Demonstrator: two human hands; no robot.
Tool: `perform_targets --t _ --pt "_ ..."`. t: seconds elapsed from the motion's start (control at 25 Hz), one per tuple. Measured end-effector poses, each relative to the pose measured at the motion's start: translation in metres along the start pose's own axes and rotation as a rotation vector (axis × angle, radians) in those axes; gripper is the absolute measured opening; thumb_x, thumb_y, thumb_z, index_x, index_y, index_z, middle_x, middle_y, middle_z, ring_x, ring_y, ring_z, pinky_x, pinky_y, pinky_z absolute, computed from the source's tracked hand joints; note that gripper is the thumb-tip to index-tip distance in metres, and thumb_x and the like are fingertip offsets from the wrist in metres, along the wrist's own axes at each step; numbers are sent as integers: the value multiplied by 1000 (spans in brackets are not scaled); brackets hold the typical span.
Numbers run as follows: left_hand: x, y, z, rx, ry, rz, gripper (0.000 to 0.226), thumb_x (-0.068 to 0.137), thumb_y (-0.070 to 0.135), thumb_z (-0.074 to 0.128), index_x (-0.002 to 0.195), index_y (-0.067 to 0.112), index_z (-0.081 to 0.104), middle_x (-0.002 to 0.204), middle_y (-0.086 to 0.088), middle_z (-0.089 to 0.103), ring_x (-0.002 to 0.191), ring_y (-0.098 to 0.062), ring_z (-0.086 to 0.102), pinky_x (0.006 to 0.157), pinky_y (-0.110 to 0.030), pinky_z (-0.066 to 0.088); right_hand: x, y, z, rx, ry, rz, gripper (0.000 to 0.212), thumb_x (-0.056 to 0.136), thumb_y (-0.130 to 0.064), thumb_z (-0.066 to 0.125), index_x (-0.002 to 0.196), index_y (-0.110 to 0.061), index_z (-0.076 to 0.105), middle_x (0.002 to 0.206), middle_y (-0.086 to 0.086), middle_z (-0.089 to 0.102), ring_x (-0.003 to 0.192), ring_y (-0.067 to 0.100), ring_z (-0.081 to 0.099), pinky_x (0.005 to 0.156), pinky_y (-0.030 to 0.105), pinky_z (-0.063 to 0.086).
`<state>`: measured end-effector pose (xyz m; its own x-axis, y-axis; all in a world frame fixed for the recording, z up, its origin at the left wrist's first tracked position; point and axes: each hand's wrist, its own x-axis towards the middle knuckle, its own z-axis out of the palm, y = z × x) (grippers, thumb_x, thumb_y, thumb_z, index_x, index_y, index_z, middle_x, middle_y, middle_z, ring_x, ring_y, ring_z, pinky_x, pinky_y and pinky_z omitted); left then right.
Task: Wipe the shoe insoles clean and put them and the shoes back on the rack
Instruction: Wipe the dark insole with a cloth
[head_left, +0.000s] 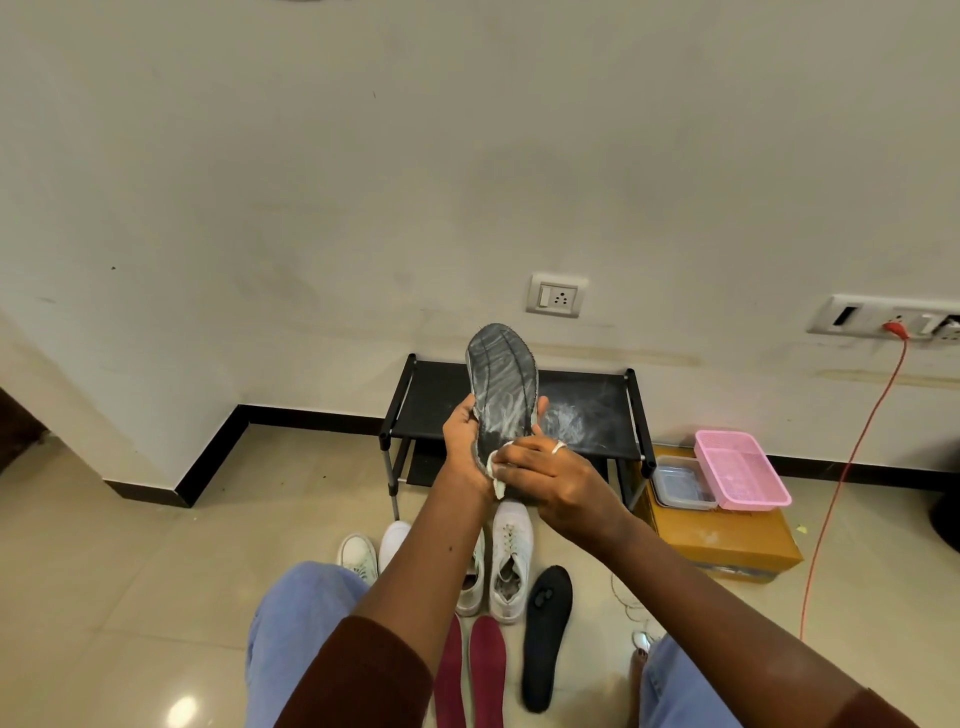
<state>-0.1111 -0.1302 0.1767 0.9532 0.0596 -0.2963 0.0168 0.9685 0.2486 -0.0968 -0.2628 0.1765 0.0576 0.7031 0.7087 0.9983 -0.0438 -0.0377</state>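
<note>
Your left hand (460, 436) grips the grey insole (501, 379) at centre frame and holds it upright, toe up. The thumb is on its left edge and the fingertips show past its right edge. The insole's face is dark, stitched along the rim and streaked with whitish smears. Your right hand (550, 483) clutches a white cloth (493, 467) and presses it on the heel end, with a fold of cloth poking out between the fingers.

Behind the insole stands the black rack (587, 410). Its top shelf is a flat dark sheet between metal tubes, marked with the same pale smears.

To the rack's right, a tan cardboard box (727, 543) carries a pink lattice basket (740, 475) and a clear lidded tub (680, 486). You cannot tell what the tub holds.

On the glossy tiled floor below your hands sit white lace-up shoes (511, 551), with two more white toes (358, 556) to their left. At lower centre lie a black foam insole (545, 634) and two maroon insoles (487, 670). An orange cord (852, 467) hangs down the wall at right.
</note>
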Motion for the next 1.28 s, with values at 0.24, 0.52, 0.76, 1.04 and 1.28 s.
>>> perform_targets --t 0.24,0.52,0.76,1.04,1.28 --pt "-2 -6 9 101 -40 40 50 86 35 47 123 2 53 105 -17 61 95 -29 61 90 -39 51 15 14 -2 -112 -132 348 29 62 10 77 88 -2 72 86 12 72 73 27 68 63 35 59" --pt "5 0 12 -14 23 179 42 70 19 44 94 -4 70 90 -18 67 68 -26 67 60 -27 55 23 -17 -1 91 39 690 35 68 18 55 86 -5 75 79 9 74 69 22 68 71 25 56" --pt "7 14 1 -206 -142 270 87 41 5 77 123 -4 49 108 -25 63 82 -33 67 67 -33 57 32 -41 -7 349 104 924 26 77 14 61 94 -1 72 92 7 73 82 -5 59 75 -4 41" --pt "-3 15 2 -56 -164 305 74 41 9 75 112 -8 64 118 -20 63 107 -32 63 78 -33 56 48 -17 -10 330 78 1122 23 84 -3 64 106 -8 69 102 6 70 81 2 56 65 -7 36" --pt "-2 14 2 -128 -152 360 78 31 5 77 108 -4 68 117 -20 60 103 -34 64 66 -31 56 39 -31 -9 354 45 1095 21 84 -1 62 102 -9 71 97 3 70 72 -12 51 67 -6 36"
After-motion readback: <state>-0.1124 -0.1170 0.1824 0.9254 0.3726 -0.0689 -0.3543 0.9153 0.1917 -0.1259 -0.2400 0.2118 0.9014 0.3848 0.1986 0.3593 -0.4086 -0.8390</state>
